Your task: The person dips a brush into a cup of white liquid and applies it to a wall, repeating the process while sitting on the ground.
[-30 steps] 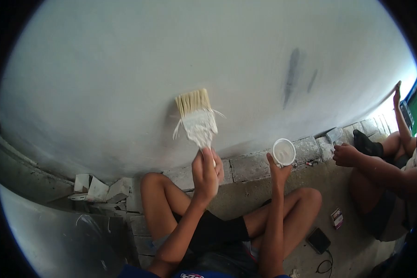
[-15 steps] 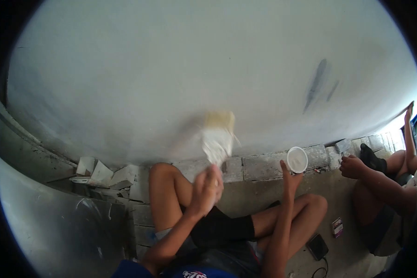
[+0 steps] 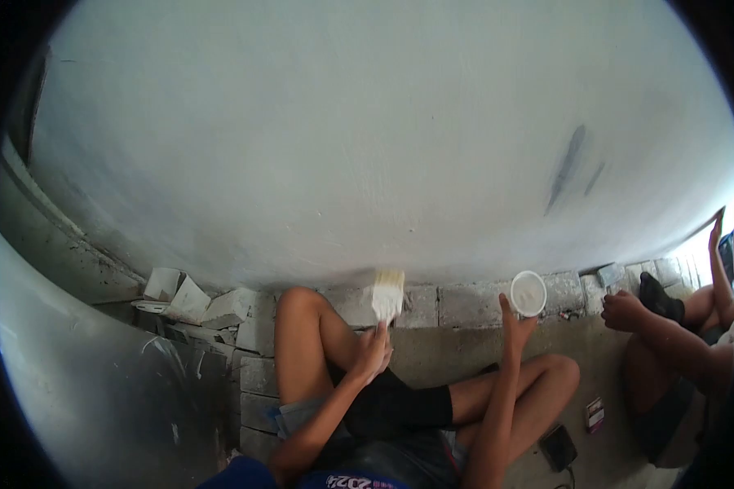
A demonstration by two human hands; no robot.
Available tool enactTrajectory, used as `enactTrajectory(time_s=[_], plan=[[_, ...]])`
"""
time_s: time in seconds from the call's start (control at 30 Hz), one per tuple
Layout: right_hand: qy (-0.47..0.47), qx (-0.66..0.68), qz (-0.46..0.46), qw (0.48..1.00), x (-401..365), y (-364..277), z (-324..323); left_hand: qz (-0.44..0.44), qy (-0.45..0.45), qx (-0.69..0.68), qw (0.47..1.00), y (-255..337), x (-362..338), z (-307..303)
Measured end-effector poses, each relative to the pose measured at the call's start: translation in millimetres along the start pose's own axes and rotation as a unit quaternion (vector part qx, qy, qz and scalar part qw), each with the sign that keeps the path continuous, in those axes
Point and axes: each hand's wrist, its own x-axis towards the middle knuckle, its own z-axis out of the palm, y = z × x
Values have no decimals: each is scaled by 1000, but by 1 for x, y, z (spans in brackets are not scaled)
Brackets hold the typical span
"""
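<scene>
My left hand (image 3: 373, 357) is closed around the handle of a wide paintbrush (image 3: 388, 297). Its pale yellow bristles point up at the foot of the wall (image 3: 367, 163), and the lower part of the brush head is coated white. On the other side, my right hand (image 3: 517, 328) grips a round white plastic tub (image 3: 528, 294) from the near side, thumb on its left. Inside the tub lies a whitish paint-like substance. The wall is pale grey-white, with two dark grey streaks (image 3: 567, 167) to the right.
Stone blocks (image 3: 473, 305) run along the wall's base. Broken tile pieces (image 3: 189, 301) are piled at left beside a curved metal sheet (image 3: 90, 367). Another person (image 3: 669, 350) sits at right. A small box (image 3: 595, 414) and a dark device with a cord (image 3: 558, 448) lie on the floor.
My left hand has brought the brush down the wall, from higher up to the wall's base. My right hand still holds the tub in nearly the same place. The view has shifted slightly.
</scene>
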Motion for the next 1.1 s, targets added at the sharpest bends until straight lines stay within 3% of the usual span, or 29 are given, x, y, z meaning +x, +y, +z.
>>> enactTrajectory(time_s=[0.1, 0.17, 0.23, 0.3, 0.33, 0.43, 0.57, 0.63, 0.73, 0.83, 0.9, 0.97, 1.07, 1.1], plan=[[-35, 7, -14, 999, -2, -3, 3, -34, 18, 16, 999, 77, -57, 5], [-61, 26, -21, 998, -1, -3, 12, 103, 79, 69, 989, 128, -72, 1], [-63, 21, -7, 998, 1, -4, 19, 216, 72, 69, 971, 190, -81, -2], [-64, 25, 6, 998, 5, 4, 29, 242, -33, -80, 966, 235, -74, -2], [-54, 24, 19, 998, 8, 6, 33, 246, -27, -81, 966, 247, -63, -1], [-64, 51, 29, 996, 11, 1, 39, 178, -44, -61, 981, 239, -26, -2], [-107, 90, 41, 989, 12, -1, 48, 111, -15, -82, 990, 136, -1, 5], [-85, 75, 16, 993, 6, -8, 51, -4, 1, -77, 997, 97, -1, 5], [-134, 104, 17, 985, 5, -13, 52, -23, 32, 5, 999, 66, -12, -7], [-148, 58, -4, 987, 3, 9, 48, 39, 58, 1, 998, 112, -57, 1], [-149, 37, 2, 988, -5, -2, 41, 111, 20, 17, 994, 169, -76, -3], [-148, 17, 8, 989, -11, -17, 36, 249, 22, 51, 967, 220, -76, -2], [-142, -19, -1, 990, -14, -20, 26, 266, -31, -22, 963, 256, -63, -2], [-150, -7, -12, 989, -13, -11, 23, 221, -47, -64, 972, 251, -50, -4]])
